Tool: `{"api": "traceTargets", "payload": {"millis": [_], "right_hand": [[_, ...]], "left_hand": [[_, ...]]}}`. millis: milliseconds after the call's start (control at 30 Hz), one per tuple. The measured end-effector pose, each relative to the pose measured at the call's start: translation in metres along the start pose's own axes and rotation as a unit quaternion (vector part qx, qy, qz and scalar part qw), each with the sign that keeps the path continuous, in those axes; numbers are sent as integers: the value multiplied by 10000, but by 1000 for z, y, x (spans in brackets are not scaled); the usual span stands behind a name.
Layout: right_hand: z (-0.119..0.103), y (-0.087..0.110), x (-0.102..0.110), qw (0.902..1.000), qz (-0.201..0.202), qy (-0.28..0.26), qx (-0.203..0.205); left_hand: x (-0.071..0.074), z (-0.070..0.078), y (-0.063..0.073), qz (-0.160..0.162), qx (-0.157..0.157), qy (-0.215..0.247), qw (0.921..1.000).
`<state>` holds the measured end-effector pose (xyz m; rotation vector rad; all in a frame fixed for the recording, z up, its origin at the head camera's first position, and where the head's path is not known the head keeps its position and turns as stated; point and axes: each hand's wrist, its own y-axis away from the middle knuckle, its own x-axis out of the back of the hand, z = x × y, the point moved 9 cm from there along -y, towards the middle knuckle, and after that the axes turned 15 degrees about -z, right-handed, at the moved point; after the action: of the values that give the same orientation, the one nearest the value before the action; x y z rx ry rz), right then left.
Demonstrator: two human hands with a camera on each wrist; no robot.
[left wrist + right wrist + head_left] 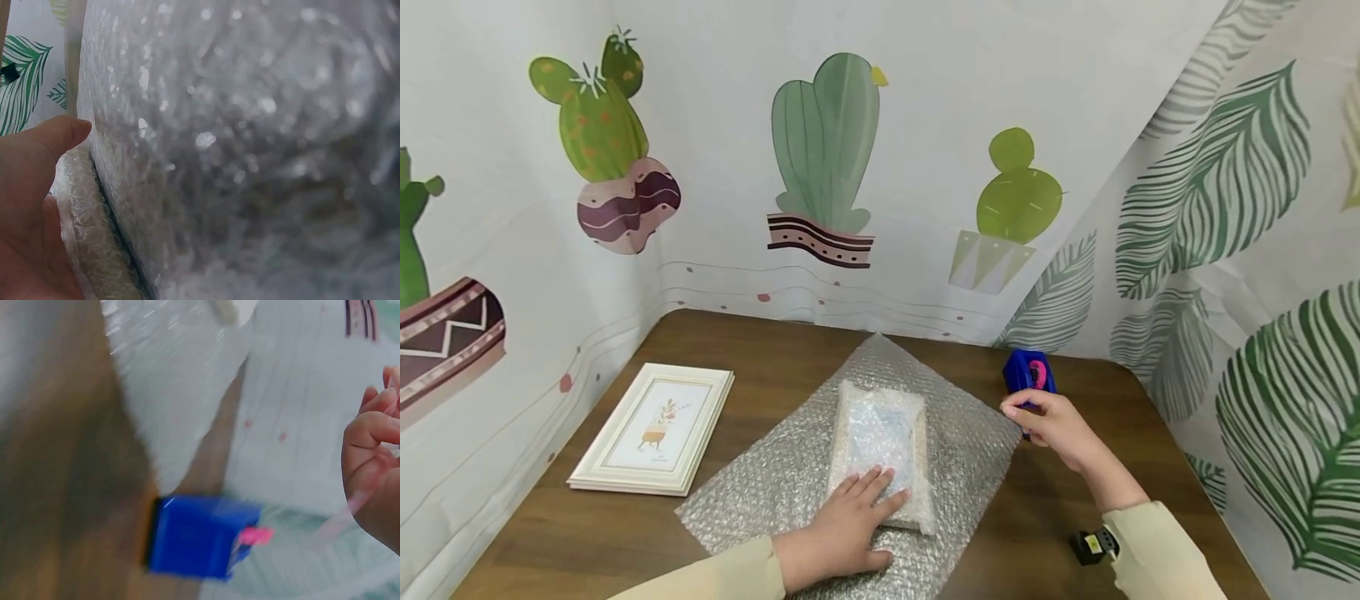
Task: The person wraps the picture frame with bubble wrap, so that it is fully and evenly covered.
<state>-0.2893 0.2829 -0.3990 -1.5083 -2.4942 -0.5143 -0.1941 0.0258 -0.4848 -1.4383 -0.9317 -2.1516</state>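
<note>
Nearest: left hand [848, 533], fingers spread over a bubble-wrapped picture frame [880, 429] mid-worktop [767, 362], covering on, no tape discernible, atop a larger bubble-wrap sheet [760, 483], unfolded. Beyond: cream picture frame [651, 429] at left, unwrapped; right hand [1058, 429], fingertips together, pinching what looks like a strip of tape [337, 526], blurred. Farthest: blue tape dispenser [1022, 371], just behind that hand; wrapping judged part done, securing apparently outstanding.
</note>
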Motion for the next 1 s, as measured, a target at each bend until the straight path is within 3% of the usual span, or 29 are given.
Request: {"api": "traceTargets", "payload": {"millis": [100, 200, 400, 500, 633, 1000], "right_hand": [[-16, -17, -17, 9986, -322, 408, 35], [-29, -36, -36, 9914, -576, 1169, 125], [-49, -72, -99, 9536, -1554, 2498, 633], [-55, -84, -128, 9358, -2041, 2771, 764], [-59, -96, -152, 9207, -2340, 3030, 764], [-58, -116, -190, 8981, -2618, 3445, 785]], "left_hand": [[0, 0, -1, -13, 1, -24, 10000], [0, 0, -2, -36, 10, -45, 10000], [0, 0, -2, -53, 23, -70, 10000], [2, 1, -2, 24, 56, -239, 9997], [3, 3, -3, 97, 134, -527, 9985], [5, 11, 0, 596, 95, -1308, 9896]]}}
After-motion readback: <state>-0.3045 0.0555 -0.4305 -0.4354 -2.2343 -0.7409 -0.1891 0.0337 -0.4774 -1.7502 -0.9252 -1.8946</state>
